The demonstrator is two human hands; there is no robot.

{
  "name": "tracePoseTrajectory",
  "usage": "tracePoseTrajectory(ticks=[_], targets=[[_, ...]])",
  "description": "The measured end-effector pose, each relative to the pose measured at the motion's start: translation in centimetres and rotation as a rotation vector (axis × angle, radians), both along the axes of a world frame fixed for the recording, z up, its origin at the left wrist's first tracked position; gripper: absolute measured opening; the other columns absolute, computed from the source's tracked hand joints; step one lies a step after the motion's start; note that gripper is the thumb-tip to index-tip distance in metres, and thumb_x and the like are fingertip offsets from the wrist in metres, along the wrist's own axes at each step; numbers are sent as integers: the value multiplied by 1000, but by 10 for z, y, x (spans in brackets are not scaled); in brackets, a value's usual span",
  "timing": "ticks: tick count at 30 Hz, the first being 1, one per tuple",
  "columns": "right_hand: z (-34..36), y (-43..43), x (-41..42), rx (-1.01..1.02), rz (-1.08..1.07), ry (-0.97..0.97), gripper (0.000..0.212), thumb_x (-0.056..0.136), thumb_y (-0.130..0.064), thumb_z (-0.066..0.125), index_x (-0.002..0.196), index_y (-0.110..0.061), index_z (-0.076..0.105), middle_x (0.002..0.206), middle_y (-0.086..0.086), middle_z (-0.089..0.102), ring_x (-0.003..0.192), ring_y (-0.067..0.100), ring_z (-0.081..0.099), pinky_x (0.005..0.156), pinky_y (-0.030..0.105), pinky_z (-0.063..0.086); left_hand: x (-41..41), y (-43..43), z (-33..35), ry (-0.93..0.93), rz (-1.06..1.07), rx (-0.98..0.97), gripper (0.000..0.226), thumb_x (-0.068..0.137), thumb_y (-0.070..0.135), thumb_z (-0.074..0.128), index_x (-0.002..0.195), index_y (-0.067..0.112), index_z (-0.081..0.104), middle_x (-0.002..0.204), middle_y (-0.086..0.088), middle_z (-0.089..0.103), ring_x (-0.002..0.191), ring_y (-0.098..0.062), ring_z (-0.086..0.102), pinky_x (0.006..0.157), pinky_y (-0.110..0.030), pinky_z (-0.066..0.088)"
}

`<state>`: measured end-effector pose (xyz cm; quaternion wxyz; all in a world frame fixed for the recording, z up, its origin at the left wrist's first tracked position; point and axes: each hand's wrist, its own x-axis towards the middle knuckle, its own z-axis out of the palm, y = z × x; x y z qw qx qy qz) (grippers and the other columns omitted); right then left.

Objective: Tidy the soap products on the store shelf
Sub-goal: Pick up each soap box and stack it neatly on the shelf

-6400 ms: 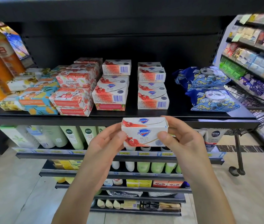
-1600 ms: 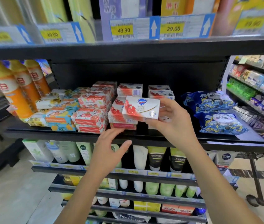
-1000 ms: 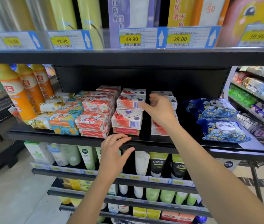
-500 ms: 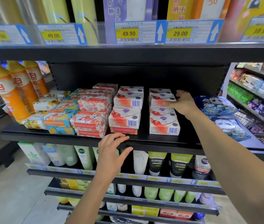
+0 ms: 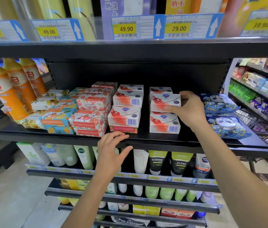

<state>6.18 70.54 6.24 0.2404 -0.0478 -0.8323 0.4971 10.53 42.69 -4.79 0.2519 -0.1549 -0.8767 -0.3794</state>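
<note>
On shelf [image 5: 144, 134] | right hand [image 5: 190, 110] grips soap box [image 5: 163, 102] | left hand [image 5: 111, 149] touches edge [image 5: 162, 143]

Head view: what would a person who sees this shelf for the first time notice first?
The right hand grips a white-and-red soap box atop the right-hand stack, at the middle of the picture. The left hand rests on the shelf edge lower down; tall orange bottles stand at far left.

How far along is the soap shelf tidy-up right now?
Done: the middle stack of white-and-red boxes looks neat, barcodes forward. In hand: the right hand grips the top box of the right stack; the left hand rests on the shelf edge. Left: the wrapped soap bars on the left lie jumbled.
</note>
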Motion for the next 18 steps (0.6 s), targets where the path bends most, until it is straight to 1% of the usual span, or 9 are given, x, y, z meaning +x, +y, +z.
tracePoseTrajectory(ticks=[2, 4, 7, 9, 10, 12, 13, 15, 18], targets=[[-3, -7, 28, -47, 19, 50, 64, 63, -27, 98, 113, -27, 57, 98, -21, 64, 88, -5, 63, 68, 12, 51, 3, 2, 5, -48, -3, 13, 35, 88, 32, 80, 121, 28, 73, 124, 20, 57, 125, 5, 36, 109, -8, 13], [-8, -14, 55, -76, 43, 87, 71, 62, -27, 98, 120, -28, 56, 107, -19, 64, 94, -3, 64, 74, 13, 52, 10, 3, 12, -108, -18, 50, 36, 88, 32, 79, 123, 30, 71, 123, 25, 55, 126, 5, 37, 111, -14, 19], [-23, -24, 89, -112, 92, 108, 73, 62, -22, 98, 123, -27, 59, 113, -16, 65, 96, -6, 63, 79, 10, 50, 32, 7, 30, -184, -79, 211, 33, 91, 29, 76, 123, 36, 69, 124, 32, 56, 125, 10, 46, 110, -19, 34], [-34, -30, 109, -119, 115, 102, 79, 61, -23, 98, 129, -26, 59, 120, -12, 66, 103, -3, 63, 84, 12, 51, 51, 14, 41, -237, -146, 396, 33, 91, 31, 75, 123, 37, 69, 123, 24, 65, 120, 6, 58, 105, -21, 45], [-38, -33, 118, -121, 127, 104, 80, 62, -23, 98, 131, -26, 58, 122, -11, 65, 106, -1, 62, 85, 13, 51, 60, 18, 46, -293, -190, 505, 36, 89, 36, 76, 124, 36, 68, 122, 19, 69, 117, 1, 63, 101, -23, 50], [-47, -40, 134, -149, 160, 120, 80, 63, -17, 97, 131, -27, 58, 123, -11, 65, 110, 1, 63, 86, 15, 52, 73, 26, 54, -445, -287, 689, 54, 85, 51, 77, 133, 30, 63, 121, 11, 73, 115, -7, 68, 97, -30, 55], [-52, -44, 140, -164, 176, 136, 79, 63, -14, 97, 130, -28, 58, 123, -11, 65, 111, 3, 63, 87, 17, 52, 77, 29, 56, -521, -329, 747, 61, 86, 55, 75, 139, 26, 59, 122, 7, 74, 116, -11, 69, 97, -35, 56], [-59, -51, 149, -186, 202, 153, 79, 63, -10, 96, 129, -31, 57, 124, -11, 65, 113, 6, 63, 89, 19, 52, 84, 33, 61, -626, -392, 810, 60, 91, 50, 69, 141, 18, 57, 121, 0, 75, 116, -18, 70, 99, -38, 56], [-68, -58, 157, -225, 219, 135, 80, 66, -9, 95, 132, -31, 56, 127, -7, 65, 117, 11, 64, 92, 24, 54, 90, 32, 60, -675, -386, 889, 49, 88, 30, 65, 133, 13, 62, 116, -5, 77, 110, -20, 73, 92, -32, 60]])
